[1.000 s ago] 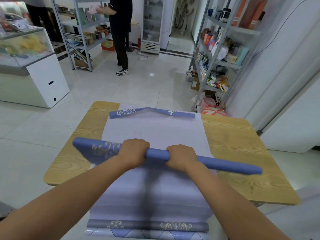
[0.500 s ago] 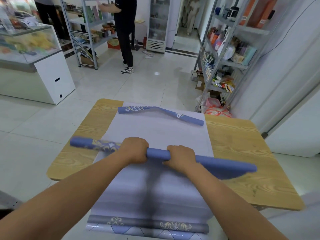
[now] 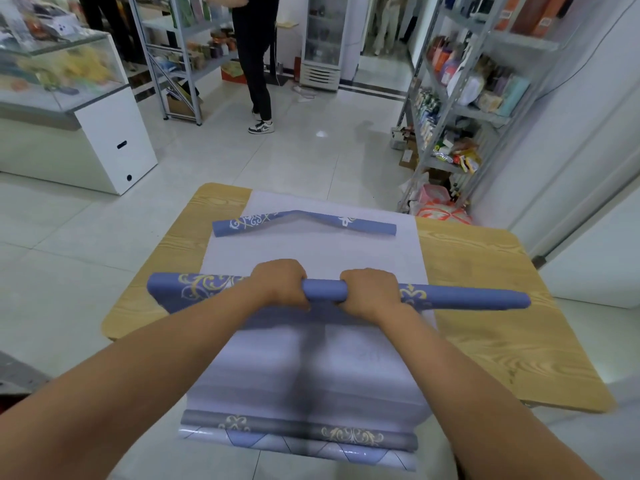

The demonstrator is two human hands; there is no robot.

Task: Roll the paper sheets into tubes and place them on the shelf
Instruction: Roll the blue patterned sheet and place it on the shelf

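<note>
A blue paper sheet with gold ornaments, rolled into a long tube [image 3: 464, 298], lies across the wooden table [image 3: 491, 299]. My left hand [image 3: 282, 284] and my right hand [image 3: 372, 291] both grip it near its middle, side by side. Its left end is looser and wider than its right end. Under it lies a stack of pale flat sheets [image 3: 311, 368] that hangs over the near table edge. A second blue rolled tube [image 3: 304, 221], bent in the middle, rests at the far end of the stack.
A metal shelf [image 3: 460, 109] full of goods stands to the right of the table. A person in black [image 3: 256, 64] stands by another shelf [image 3: 180, 57] farther back. A glass display counter [image 3: 69, 109] is on the left.
The tube has turned between my hands: its right end is now tight and its left end flares wider. The camera view shifted slightly; both hands stay in the same grip.
</note>
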